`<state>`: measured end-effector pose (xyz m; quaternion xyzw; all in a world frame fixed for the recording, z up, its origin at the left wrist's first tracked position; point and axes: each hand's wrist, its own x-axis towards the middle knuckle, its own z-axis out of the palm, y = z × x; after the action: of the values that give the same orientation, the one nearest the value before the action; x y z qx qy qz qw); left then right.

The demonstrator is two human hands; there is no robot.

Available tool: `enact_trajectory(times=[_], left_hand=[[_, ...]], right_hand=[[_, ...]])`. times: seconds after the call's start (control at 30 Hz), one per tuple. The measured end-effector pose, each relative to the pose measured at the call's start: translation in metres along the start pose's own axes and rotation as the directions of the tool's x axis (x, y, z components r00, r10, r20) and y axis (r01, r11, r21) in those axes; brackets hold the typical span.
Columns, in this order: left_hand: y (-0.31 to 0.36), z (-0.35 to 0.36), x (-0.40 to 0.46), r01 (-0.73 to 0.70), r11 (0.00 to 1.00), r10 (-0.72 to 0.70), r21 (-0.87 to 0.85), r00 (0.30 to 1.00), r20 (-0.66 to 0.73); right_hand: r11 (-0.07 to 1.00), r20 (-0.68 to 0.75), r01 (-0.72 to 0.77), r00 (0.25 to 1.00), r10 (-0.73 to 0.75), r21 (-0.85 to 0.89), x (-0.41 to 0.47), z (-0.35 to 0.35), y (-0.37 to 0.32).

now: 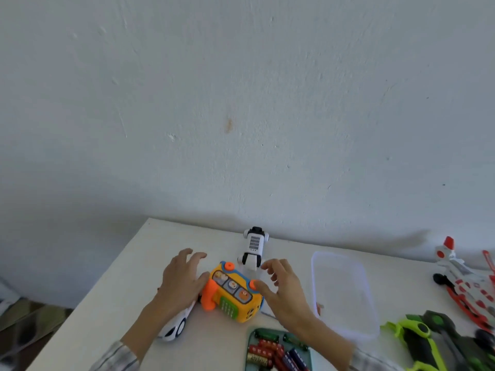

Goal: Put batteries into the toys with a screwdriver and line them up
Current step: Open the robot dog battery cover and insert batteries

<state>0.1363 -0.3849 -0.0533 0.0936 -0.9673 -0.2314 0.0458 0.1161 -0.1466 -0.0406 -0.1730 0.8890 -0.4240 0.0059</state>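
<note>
Orange-yellow phone bus toy (231, 290) upright mid-table, white robot dog (253, 249) just behind. White car (175, 324) at left, partly hidden. Batteries (273, 353), red, green, gold, loose in teal tray (250, 344) at near edge.

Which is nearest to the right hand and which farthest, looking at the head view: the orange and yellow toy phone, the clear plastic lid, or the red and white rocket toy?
From the right hand:
1. Toy phone, touching its thumb, just left.
2. Clear plastic lid, flat on the table to the right.
3. Rocket toy, at the far right edge.
</note>
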Motion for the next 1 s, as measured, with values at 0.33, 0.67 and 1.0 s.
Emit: enact_trajectory(times=[0.33, 0.67, 1.0], left_hand=[[-0.021, 0.006, -0.07, 0.019, 0.976, -0.01, 0.215, 0.999, -0.043], [-0.032, 0.025, -0.139, -0.003, 0.982, 0.029, 0.189, 0.99, -0.137], [0.044, 0.038, -0.163, -0.062, 0.993, 0.083, 0.098, 0.97, -0.229]], right_hand=[[0.994, 0.238, -0.001, 0.971, 0.027, -0.106, -0.018, 0.039, -0.006], [0.979, 0.064, -0.056, 0.997, 0.044, 0.197, -0.062, 0.008, -0.034], [0.915, -0.1, -0.153, 0.974, 0.203, 0.372, -0.139, -0.107, -0.008]])
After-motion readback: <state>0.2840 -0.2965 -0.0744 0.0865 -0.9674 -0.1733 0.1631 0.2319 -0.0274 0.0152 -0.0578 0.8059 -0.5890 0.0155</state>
